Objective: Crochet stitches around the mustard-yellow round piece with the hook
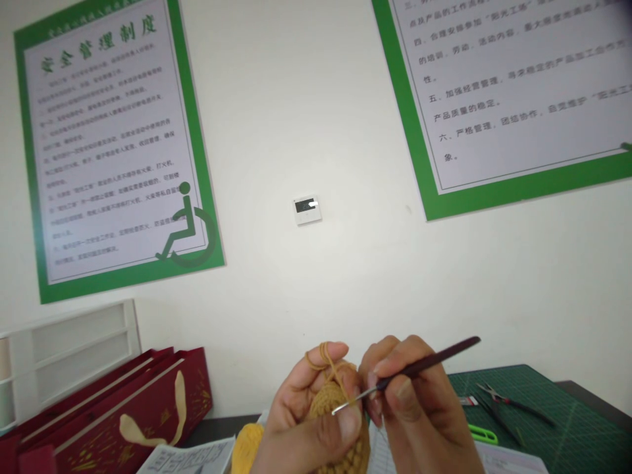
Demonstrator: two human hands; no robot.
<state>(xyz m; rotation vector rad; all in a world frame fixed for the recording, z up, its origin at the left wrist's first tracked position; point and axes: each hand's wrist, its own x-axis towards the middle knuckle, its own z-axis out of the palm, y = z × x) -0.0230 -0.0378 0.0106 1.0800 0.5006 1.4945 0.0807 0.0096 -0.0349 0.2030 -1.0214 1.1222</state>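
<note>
My left hand (306, 421) is closed around a mustard-yellow crochet piece (328, 399), its thumb pressed on the near side. Yarn (323, 359) of the same colour loops over the raised left index finger and runs down to the piece. In my right hand (415, 395) is a crochet hook (429, 362) with a dark maroon handle, held like a pen. The hook's metal shaft crosses the piece, and its tip lies by my left thumb. A yellow ball of yarn (247, 447) sits left of my left hand, partly hidden by it.
A green cutting mat (563, 415) lies at the right, bearing pliers (518, 403), dark tweezers-like tools and a bright green plastic item (482, 434). Dark red gift bags (128, 415) stand at the left beside printed paper (192, 457). The wall behind carries two green-framed posters (207, 197) and a small panel (307, 209).
</note>
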